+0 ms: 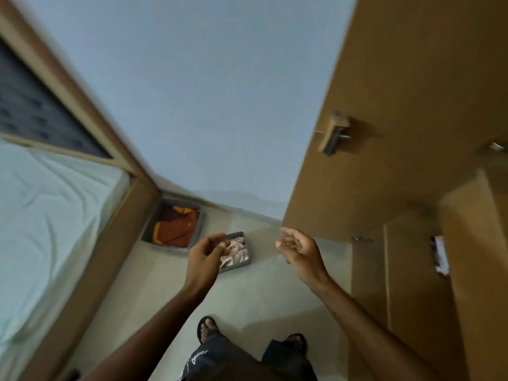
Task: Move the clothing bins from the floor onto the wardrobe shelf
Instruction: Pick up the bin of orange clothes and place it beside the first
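Small bin [235, 266] lengthwise toward wall [192, 105]

1. The bed [41, 215] lies at the left, along the left side of the floor [247, 298].
2. The wall [206, 105] stands behind the floor, between the bed and the wardrobe [412, 257].
3. The larger bin [165, 246] stands on the floor in the far corner, just beside the bed and near the wall, with clothes in it.
4. The smaller bin [235, 266] stands on the floor to the right of the larger bin, near it, also with clothes in it.
5. The wardrobe is at the right; its door [384, 105], with a handle [334, 136] on it, stands left of the compartments.
6. The left hand [206, 254] is in the air before the smaller bin and hides its left part.
7. The right hand [299, 248] is to the right, apart from the left hand, near the door's lower edge.
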The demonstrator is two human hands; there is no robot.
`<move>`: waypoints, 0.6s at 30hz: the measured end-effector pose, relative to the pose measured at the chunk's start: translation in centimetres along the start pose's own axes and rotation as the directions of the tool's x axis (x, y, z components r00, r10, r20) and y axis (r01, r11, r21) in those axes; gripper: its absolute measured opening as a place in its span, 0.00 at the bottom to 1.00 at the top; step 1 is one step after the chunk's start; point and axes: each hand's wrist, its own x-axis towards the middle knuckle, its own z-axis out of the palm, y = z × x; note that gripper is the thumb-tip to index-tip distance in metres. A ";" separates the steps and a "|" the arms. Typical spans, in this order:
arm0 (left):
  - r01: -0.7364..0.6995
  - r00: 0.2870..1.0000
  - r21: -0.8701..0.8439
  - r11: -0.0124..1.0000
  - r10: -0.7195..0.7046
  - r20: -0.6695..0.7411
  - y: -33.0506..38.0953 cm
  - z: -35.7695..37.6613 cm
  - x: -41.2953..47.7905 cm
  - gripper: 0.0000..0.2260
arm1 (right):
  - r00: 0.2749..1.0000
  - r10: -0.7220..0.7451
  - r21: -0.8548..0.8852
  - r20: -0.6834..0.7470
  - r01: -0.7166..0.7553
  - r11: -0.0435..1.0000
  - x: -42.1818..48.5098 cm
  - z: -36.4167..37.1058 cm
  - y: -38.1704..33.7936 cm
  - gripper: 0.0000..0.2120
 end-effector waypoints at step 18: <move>0.107 0.918 -0.046 0.993 -0.117 -0.379 -0.6 -26.4 11.6 0.07 | 0.902 -0.012 -0.212 0.432 0.115 0.970 14.2 29.7 -9.2 0.16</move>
